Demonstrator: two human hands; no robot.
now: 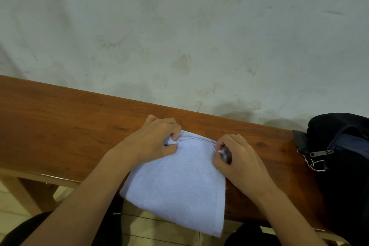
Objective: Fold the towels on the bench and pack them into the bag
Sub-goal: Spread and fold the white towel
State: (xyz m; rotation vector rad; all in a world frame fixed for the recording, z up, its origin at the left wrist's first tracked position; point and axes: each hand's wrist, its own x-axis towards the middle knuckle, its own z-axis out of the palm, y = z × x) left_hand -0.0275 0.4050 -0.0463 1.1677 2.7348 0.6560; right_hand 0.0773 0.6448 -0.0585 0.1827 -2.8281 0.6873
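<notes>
Both hands, left hand (154, 142) and right hand (237, 157), pinch the far corners of a soft, folded light blue terry towel (179, 183) lying on the glossy wooden bench (60, 126), its near edge overhanging, near the dark zippered bag (343, 156).

Towel (179, 181) on the tabletop (69, 126), near edge overhanging; left hand (153, 142) and right hand (237, 158) at its far corners; bag (343, 156) at far right; wall (179, 26) behind.

The single head camera looked steeply down from close above the bench (60, 126), facing the wall (179, 26) just behind it.
</notes>
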